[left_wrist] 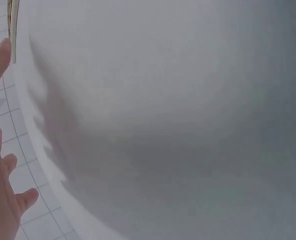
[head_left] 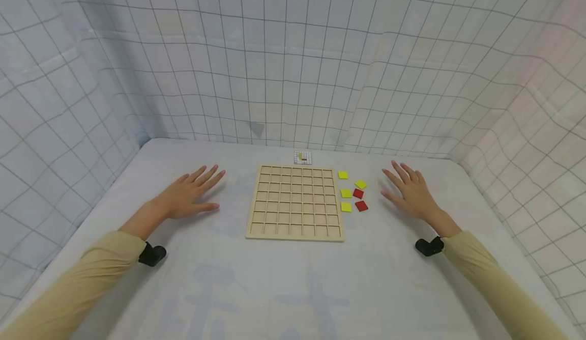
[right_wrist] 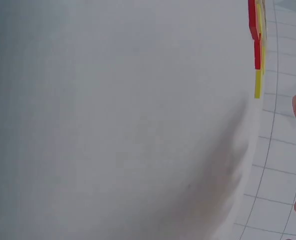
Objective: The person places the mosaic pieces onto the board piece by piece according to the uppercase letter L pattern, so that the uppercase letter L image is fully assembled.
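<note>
While the board lies between, left hand and right hand spread wide, empty.
Head: coloured tiles lie right of the board; a low sweep could scatter them. Left wrist: the board's edge, apparently. Right wrist: tiles edge-on.

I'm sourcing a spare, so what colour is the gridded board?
The gridded board is pale beige, seen best in the head view.

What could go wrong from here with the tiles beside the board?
The right hand might nudge neighbours when picking, as the red tiles and yellow tiles lie close together. A tile could land wrongly, as the board has many similar squares. The small card beyond it could be misread.
</note>
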